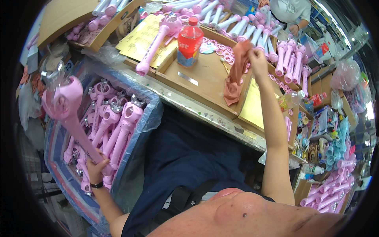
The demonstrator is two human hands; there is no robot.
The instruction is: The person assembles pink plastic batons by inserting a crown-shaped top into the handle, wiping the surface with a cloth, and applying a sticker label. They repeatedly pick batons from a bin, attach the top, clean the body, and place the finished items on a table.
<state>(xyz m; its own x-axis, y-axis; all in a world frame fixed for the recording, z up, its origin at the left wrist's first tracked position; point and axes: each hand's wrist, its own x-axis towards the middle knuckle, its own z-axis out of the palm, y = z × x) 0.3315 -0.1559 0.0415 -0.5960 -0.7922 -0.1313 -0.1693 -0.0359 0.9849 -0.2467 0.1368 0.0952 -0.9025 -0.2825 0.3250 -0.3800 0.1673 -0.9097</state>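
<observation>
My left hand (96, 169) is closed round the handle of a pink toy wand (75, 124), whose ring-shaped head points up and away at the left. This wand is tilted over a large striped plastic bag (152, 106) holding several similar pink wands (124, 126) with shiny silvery parts. At the far side of the workbench, my right hand (258, 62) pinches the top of a reddish-brown cloth (233, 85). The cloth hangs down over the edge of a cardboard tray (209, 85) on the bench.
A red-capped drink bottle (190, 43) stands in the tray near a small metal strip (187, 78). Another pink wand (158, 47) lies on yellow sheets (138, 37). Pink and white wand parts (244, 29) are heaped behind. A co-worker (290, 12) is at the far side.
</observation>
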